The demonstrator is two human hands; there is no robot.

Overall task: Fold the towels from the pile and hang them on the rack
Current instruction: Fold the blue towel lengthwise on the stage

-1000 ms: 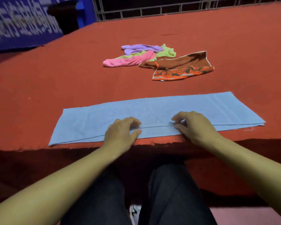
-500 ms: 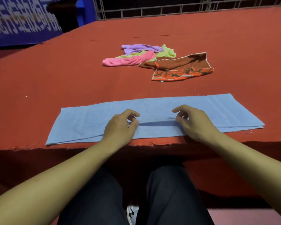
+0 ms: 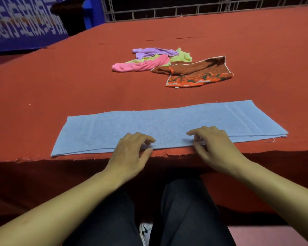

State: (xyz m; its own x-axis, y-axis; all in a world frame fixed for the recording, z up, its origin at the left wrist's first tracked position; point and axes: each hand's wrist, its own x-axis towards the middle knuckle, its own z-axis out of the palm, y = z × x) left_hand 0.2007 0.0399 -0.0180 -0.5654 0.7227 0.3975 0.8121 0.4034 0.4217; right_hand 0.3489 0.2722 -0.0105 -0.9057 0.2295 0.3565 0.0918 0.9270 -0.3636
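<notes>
Red-covered table, with our folded light blue towel laid lengthwise along its near edge.

Our left hand and right hand each pinch the towel's near edge between thumb and curled fingers. Farther back lies the pile: pink towel, purple towel, yellow-green towel, and orange-brown patterned towel.

A red cloth-covered table fills most of the view; its near edge is frayed. A blue banner with white lettering is seen at far left, a dark bin just beside it. A grey metal railing runs along the table's far side.
</notes>
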